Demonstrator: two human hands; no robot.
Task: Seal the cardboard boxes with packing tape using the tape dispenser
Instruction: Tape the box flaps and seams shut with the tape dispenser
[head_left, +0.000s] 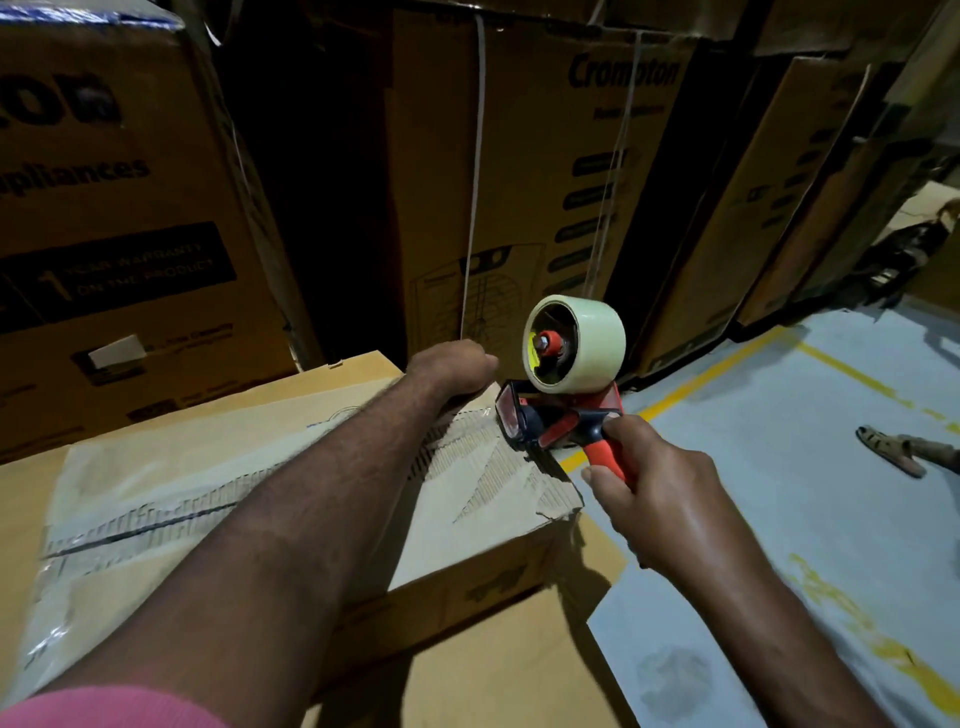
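Head view, one tape dispenser (566, 421) at one cardboard box (260, 493) corner, right hand (654, 488) fingers clamped round it, left hand (452, 369) fingers hidden, cannot tell.

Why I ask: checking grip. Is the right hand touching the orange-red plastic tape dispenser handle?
Touching. The head view shows the right hand curled round the orange-red dispenser handle.

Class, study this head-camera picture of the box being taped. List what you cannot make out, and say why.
Head view:
- Left hand, fingers: hidden behind the hand itself at the box's far edge.
- Tape end: masked by the tape dispenser's front.
- Bystander: right edge cuts off all but a sandalled foot.
- Small print on stacked cartons: blurred.
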